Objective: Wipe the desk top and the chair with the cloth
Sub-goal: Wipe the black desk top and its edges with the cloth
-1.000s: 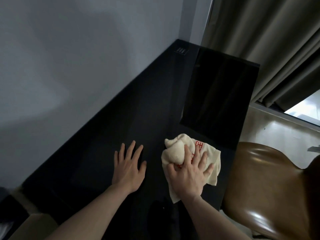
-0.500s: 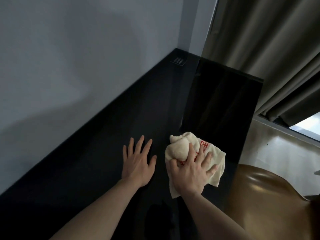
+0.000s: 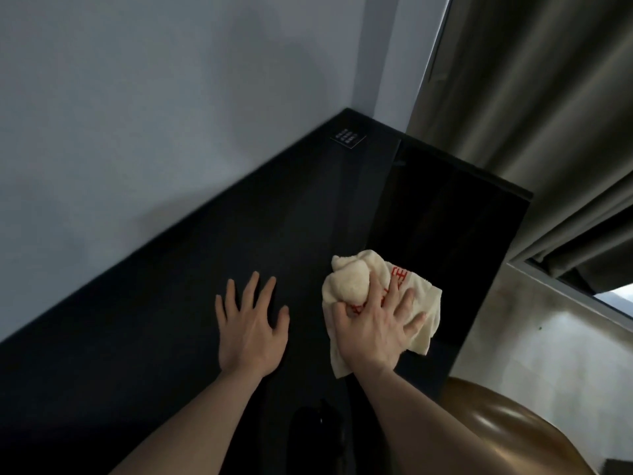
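So the right hand [image 3: 371, 329] is pressed flat on a bunched-up cream cloth [image 3: 354, 281] with red lettering, fingers [image 3: 394, 296] spread over it and pushing it into the black worktop [image 3: 212, 269], more of a pin-down than a real clench. The left hand [image 3: 251, 325] is just beside it, palm down on the bare surface, fingers splayed and holding nothing, looks like it's there for bracing. The cloth sits toward the right edge of the desk, near the front of a glossy darker panel [image 3: 445, 228] set into the top. As for progress, honestly hard to call: the surface is so dark that you can't see any wiped streaks or dust, so I can't tell which bits have been covered. My guess is we're somewhere in the desk part, with the long stretch along the wall [image 3: 137, 97] and the far corner by the little button pad [image 3: 347, 137] likely left to go over. The brown chair [image 3: 507, 430] is poking in at the bottom right, shiny seat, nothing touching it, so that half of the job looks not yet started.
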The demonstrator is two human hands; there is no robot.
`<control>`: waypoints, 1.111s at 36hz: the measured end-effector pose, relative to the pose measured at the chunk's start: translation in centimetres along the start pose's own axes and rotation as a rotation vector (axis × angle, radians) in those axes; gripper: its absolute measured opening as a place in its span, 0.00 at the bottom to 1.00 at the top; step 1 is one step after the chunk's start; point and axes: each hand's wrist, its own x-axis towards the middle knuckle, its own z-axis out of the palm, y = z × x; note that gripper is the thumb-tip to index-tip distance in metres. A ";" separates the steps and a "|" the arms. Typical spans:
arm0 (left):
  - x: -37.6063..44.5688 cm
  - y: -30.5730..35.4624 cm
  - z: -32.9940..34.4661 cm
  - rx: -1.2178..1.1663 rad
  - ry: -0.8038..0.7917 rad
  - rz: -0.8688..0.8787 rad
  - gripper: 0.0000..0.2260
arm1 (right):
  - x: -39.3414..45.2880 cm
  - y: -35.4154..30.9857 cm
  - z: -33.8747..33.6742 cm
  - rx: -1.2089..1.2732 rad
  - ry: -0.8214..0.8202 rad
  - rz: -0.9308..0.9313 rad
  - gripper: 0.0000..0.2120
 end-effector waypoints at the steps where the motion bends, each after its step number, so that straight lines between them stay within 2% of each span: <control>1: 0.0 0.1 0.0 -0.005 0.011 -0.008 0.29 | 0.5 0.1 -0.1 0.004 0.003 -0.004 0.43; 23: 0.9 0.2 -1.0 -0.044 -0.026 -0.016 0.28 | 3.6 0.4 -0.9 -0.008 0.049 0.014 0.41; 28: 3.0 0.9 -2.6 -0.001 -0.037 0.071 0.25 | 5.1 1.2 -1.2 -0.020 0.045 0.026 0.41; 40: 9.0 10.0 -0.1 -0.010 -0.131 0.226 0.29 | 13.3 4.6 -2.8 -0.055 0.061 0.014 0.39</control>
